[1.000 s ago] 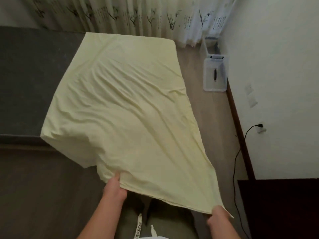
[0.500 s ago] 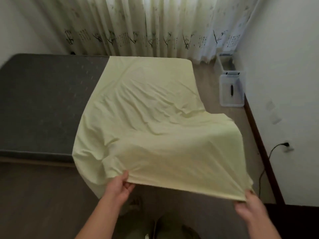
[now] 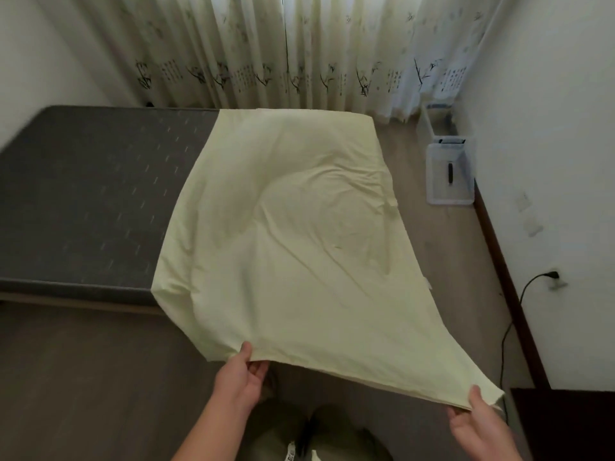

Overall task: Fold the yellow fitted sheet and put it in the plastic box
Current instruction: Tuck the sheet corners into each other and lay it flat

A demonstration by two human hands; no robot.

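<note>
Lower centre, the left hand (image 3: 240, 377) pinches the yellow fitted sheet (image 3: 293, 247) edge, thumb on top; lower right, the right hand (image 3: 474, 424) pinches its corner.

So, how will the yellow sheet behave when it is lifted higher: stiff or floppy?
Probably floppy: the yellow sheet drapes and creases between the left hand and right hand. Likely light, since pinched corners hold it up. It may drag across the mattress.
</note>
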